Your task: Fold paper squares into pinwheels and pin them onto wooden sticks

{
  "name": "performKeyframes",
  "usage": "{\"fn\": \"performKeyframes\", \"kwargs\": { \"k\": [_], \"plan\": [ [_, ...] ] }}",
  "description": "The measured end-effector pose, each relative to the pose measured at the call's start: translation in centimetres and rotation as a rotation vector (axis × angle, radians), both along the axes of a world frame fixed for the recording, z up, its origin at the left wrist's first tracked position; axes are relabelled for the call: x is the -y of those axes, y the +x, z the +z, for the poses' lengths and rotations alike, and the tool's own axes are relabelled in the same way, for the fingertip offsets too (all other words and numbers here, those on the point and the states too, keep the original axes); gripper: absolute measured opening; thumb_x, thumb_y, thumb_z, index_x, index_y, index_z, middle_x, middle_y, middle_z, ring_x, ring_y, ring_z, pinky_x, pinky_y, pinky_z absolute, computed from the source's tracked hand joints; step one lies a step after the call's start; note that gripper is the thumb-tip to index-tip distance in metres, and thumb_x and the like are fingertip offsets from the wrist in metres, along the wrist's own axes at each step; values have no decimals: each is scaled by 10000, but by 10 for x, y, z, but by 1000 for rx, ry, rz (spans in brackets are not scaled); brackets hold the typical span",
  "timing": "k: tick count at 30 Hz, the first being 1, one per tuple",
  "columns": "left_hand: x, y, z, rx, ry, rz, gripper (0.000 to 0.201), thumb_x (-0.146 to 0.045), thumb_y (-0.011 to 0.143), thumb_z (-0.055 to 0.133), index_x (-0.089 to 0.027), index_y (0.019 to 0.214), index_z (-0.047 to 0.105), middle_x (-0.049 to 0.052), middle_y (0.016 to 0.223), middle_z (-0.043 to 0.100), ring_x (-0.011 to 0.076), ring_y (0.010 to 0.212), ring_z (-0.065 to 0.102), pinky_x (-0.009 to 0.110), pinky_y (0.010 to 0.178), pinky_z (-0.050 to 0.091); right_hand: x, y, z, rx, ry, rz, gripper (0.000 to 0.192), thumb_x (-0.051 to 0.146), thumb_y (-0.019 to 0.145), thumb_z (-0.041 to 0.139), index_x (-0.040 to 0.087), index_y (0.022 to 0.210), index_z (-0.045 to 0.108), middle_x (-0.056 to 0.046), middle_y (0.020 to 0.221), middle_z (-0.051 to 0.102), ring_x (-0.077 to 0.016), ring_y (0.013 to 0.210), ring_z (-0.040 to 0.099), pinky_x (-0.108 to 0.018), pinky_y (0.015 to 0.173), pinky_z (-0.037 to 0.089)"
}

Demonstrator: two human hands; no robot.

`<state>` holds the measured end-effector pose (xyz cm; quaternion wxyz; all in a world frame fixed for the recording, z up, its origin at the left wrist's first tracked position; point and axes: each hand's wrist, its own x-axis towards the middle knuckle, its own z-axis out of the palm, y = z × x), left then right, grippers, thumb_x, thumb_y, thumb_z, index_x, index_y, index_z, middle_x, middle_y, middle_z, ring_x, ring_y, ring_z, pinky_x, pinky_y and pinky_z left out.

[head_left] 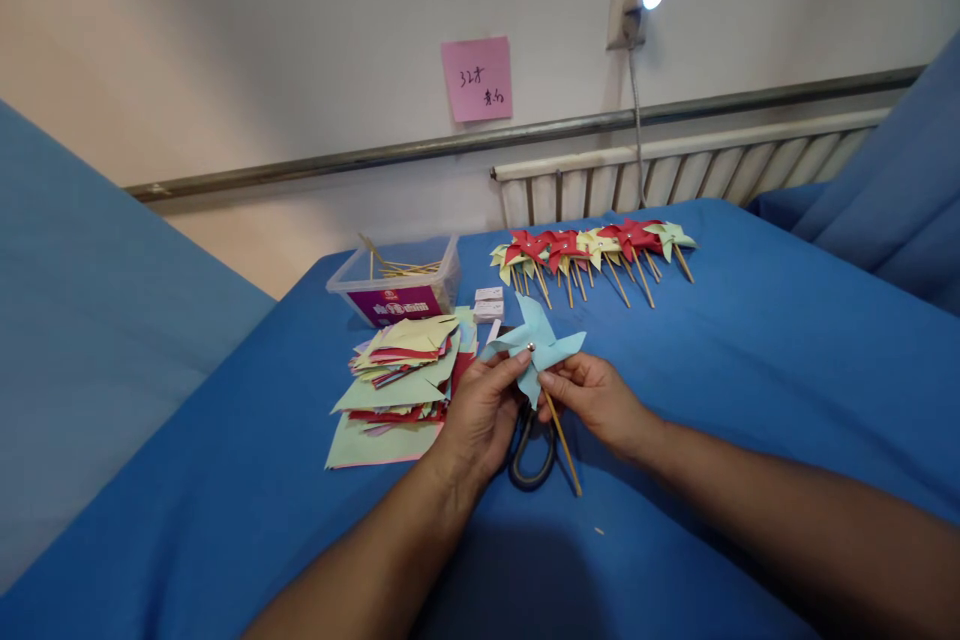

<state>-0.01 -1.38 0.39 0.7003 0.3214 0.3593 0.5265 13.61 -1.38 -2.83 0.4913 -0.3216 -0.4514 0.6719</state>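
A light blue paper pinwheel (534, 340) with a silver pin at its centre sits on a thin wooden stick (564, 448). My left hand (480, 412) pinches the pinwheel's lower left blade. My right hand (596, 398) grips the stick just under the blades. Both hands hover above the blue cloth of the table (750, 390). Black-handled scissors (531, 455) lie on the cloth below my hands, partly hidden by them.
A messy stack of coloured paper squares (401, 370) lies to the left. Behind it stand a clear plastic box of wooden sticks (397, 282) and two small white boxes (489, 303). A row of finished red and yellow pinwheels (592, 255) lies at the far edge near a radiator.
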Motion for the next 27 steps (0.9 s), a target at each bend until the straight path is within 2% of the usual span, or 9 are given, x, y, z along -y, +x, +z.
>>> {"fn": "performKeyframes", "kwargs": {
  "k": [6, 12, 17, 22, 27],
  "plan": [
    [1, 2, -4, 1, -42, 5, 206, -246, 729, 751, -145, 879, 654, 33, 774, 641, 159, 647, 587, 256, 497, 456, -2, -2, -5, -51, -33, -59, 353, 460, 695, 780, 163, 844, 662, 4, 710, 663, -108, 553, 597, -265, 563, 505],
    [2, 5, -1, -88, -13, 100, 249, -276, 705, 779, -130, 864, 654, 45, 786, 668, 137, 612, 583, 236, 494, 441, -1, -3, -4, 18, -38, 44, 392, 505, 702, 764, 145, 804, 646, 7, 630, 642, -130, 523, 632, -240, 502, 450],
    [4, 6, 5, -114, -1, 112, 217, -287, 722, 759, -131, 817, 643, 23, 694, 649, 119, 538, 557, 234, 483, 435, 1, -2, -2, -4, -33, 127, 387, 491, 701, 772, 142, 803, 640, 2, 673, 647, -133, 560, 658, -230, 500, 465],
    [4, 5, 6, -113, -44, 210, 239, -238, 659, 807, -146, 731, 598, 1, 681, 642, 121, 602, 588, 239, 577, 479, 6, -4, -6, 12, -19, 266, 373, 458, 696, 787, 142, 764, 601, 3, 630, 648, -111, 530, 627, -215, 490, 478],
    [2, 3, 1, -148, -89, 154, 254, -270, 653, 810, -146, 733, 604, 11, 686, 639, 131, 606, 593, 249, 585, 469, 6, -4, -11, 69, -17, 293, 388, 487, 720, 756, 137, 730, 589, 13, 592, 615, -92, 477, 588, -194, 439, 441]
  ]
}}
